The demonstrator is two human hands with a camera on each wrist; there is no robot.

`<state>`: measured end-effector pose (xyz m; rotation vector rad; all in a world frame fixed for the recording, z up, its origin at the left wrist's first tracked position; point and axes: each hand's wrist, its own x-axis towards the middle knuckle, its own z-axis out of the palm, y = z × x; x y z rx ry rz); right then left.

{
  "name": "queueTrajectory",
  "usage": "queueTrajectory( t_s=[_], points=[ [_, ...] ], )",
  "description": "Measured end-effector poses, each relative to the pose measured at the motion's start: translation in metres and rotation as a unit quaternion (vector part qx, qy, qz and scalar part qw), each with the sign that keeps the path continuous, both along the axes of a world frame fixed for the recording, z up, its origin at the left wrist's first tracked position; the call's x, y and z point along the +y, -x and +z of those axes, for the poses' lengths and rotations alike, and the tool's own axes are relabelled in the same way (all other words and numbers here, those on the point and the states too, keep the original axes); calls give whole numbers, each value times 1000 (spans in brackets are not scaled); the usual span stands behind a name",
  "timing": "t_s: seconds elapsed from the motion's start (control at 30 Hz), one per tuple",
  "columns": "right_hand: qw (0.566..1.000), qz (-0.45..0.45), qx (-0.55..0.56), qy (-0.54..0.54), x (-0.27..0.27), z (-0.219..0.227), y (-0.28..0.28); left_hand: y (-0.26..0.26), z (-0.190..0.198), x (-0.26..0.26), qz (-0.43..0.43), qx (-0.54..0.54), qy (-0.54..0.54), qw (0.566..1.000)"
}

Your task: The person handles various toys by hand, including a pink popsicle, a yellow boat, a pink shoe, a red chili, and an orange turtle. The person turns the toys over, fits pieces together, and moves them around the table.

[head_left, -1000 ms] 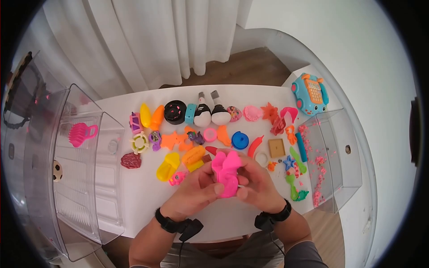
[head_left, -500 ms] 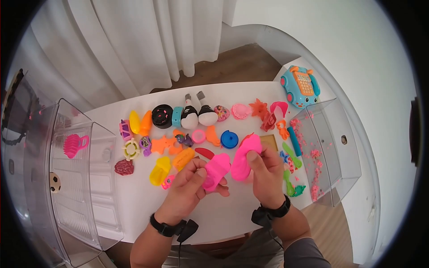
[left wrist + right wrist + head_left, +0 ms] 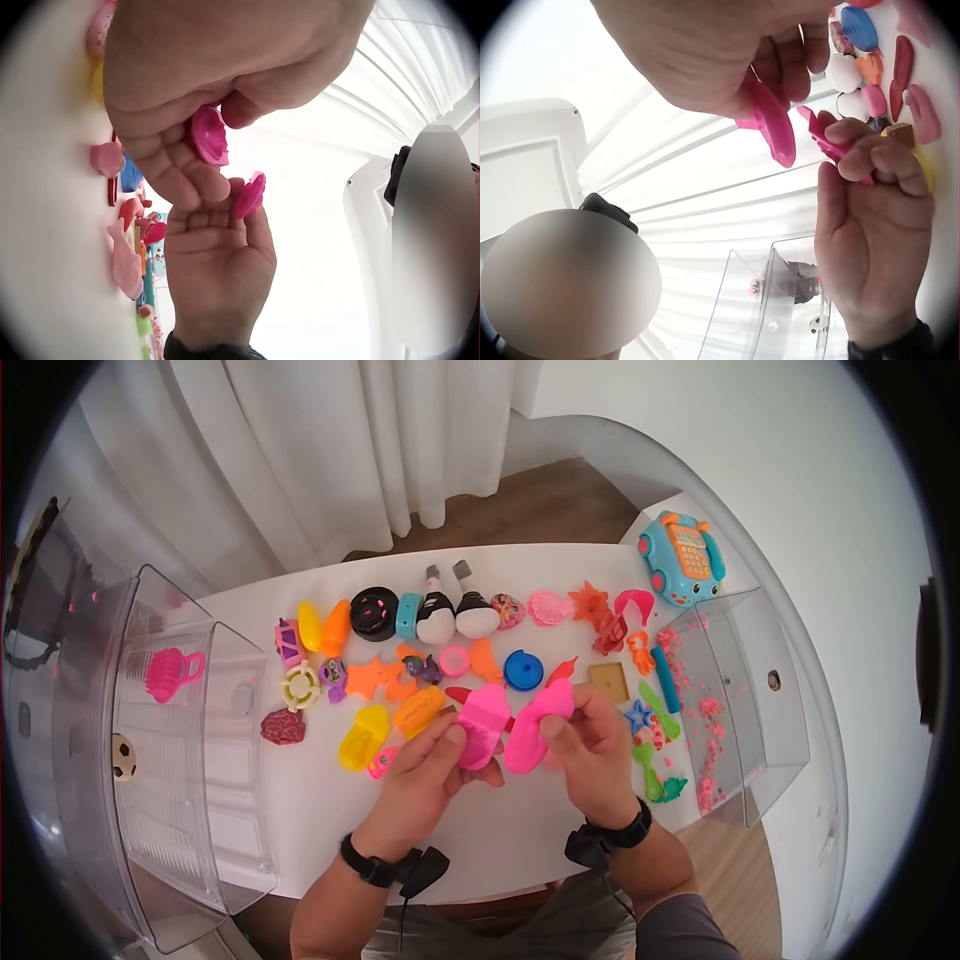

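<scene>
Left grip (image 3: 416, 780) pinches one pink toy (image 3: 484, 722), thumb against fingers | right grip (image 3: 600, 765) pinches a second pink toy (image 3: 535, 730) likewise | the pair held just apart, side by side, above the white bench (image 3: 325, 815), near a yellow toy (image 3: 363, 740).

A white curtain (image 3: 300, 450) hangs in long vertical folds across the upper left of the head view, reaching down to a brown floor (image 3: 540, 500) that shows at upper centre and again at lower right. A plain, pale wall (image 3: 740, 450) fills the upper right. The white bench (image 3: 325, 800) spans the middle. Bright, whitish light washes over both wrist views.
</scene>
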<state>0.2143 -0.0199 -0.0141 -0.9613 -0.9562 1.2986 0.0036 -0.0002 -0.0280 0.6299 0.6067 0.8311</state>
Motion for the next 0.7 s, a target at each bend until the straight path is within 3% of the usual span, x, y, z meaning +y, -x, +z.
queueTrajectory(
  t_s=[0.07, 0.23, 0.3, 0.4, 0.7],
  points=[
    [981, 23, -152, -123, 5, -5, -4, -3, 1, -2, 10, -10, 18, 1000],
    [983, 45, -130, -122, 7, -9, 4, 0, -1, -4, -11, -57, 30, 998],
    [985, 58, -117, -112, 7, -9, 5, 5, -5, -3, -82, -87, -7, 993],
    [987, 66, -103, -107, 7, -9, 4, 5, 1, -2, -112, -94, -5, 989],
    [984, 111, -80, -110, 5, -3, 2, 4, -1, -1, -104, -77, -23, 991]
  ],
)
